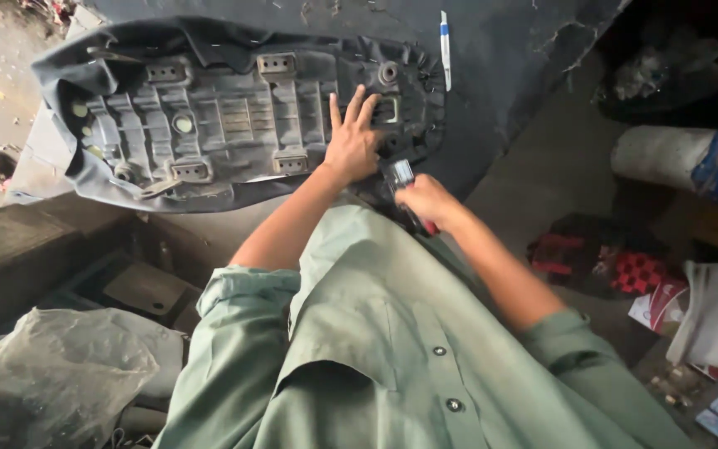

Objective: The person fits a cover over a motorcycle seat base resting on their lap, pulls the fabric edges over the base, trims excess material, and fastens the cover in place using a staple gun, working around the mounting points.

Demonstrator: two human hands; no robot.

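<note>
Head view: no container with visible contents is found near the hands. Left hand point(352, 141) lies flat, fingers spread wide, pressing the underside of an upturned motorcycle seat point(226, 116) on the dark tabletop point(508, 50). Right hand point(427, 202) is closed around a stapler-like tool point(400, 176), just right of the left hand, at the seat's near edge. A white pen point(445, 37) lies beyond both hands.

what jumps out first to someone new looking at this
The upturned motorcycle seat fills the top of the view, its grey ribbed plastic underside facing up on a dark work surface. The left hand presses flat on its near end, while the right hand holds a small tool at the cover's edge. A white-and-blue pen lies beyond.
</note>
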